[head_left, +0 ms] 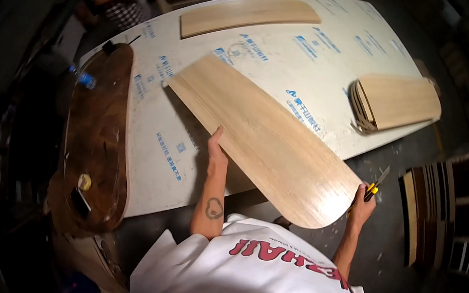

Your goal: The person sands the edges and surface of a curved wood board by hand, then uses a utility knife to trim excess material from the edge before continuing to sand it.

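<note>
A long pale wood veneer sheet [257, 136] lies slanted across the white worktable [332, 63], its near rounded end hanging over the table's front edge. My left hand [216, 149] presses flat on the sheet's left edge, fingers together. Next to the sheet's overhanging near-right corner, my right hand [362, 200] grips a yellow-handled utility knife [374, 185] whose blade points up and to the right.
A stack of curved veneer pieces [394, 100] rests at the table's right edge. Another pale sheet [247, 15] lies at the far side. A dark brown board [95, 138] with a phone [80, 201] and tape roll [85, 182] sits left. More boards [442, 218] lean lower right.
</note>
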Motion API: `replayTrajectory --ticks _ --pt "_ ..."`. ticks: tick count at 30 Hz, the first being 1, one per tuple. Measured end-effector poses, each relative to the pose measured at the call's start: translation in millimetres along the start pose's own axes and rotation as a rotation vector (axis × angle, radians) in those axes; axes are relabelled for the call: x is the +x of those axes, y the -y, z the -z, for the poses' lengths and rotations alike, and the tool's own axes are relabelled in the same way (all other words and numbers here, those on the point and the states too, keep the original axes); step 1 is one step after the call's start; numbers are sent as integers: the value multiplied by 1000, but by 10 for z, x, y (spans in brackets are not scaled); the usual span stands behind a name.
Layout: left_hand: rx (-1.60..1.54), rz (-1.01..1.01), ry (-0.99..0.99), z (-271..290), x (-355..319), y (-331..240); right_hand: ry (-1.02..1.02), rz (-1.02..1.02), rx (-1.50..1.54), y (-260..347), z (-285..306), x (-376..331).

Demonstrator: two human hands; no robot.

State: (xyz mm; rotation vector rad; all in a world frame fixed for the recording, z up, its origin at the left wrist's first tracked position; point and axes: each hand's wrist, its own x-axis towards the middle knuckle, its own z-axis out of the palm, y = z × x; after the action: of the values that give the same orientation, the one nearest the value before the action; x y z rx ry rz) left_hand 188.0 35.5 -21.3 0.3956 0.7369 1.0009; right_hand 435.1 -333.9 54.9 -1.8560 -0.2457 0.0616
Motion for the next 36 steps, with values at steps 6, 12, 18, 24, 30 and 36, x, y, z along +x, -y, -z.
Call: replayTrajectory --ticks 6,12,18,24,30,36 --pt "111 -63 288 -870 221 -1227 -93 -250 199 -31 -376 -819" --pt "546 -354 628 -2166 -248 -2532 26 -385 390 298 -890 -1334" --pt "1087 -701 1052 -2706 -681 -2527 -25 -297 340 336 -700 -1323" --pt "1743 -932 1450 -2412 -705 -1834 -452 -200 603 344 -301 -1276" --pt "1745 -1233 1730 -1693 -189 -1345 -694 -66 750 786 -174 -933" --pt "1768 -1376 1915 -1254 27 -1049 -719 -109 551 796 -273 -613"
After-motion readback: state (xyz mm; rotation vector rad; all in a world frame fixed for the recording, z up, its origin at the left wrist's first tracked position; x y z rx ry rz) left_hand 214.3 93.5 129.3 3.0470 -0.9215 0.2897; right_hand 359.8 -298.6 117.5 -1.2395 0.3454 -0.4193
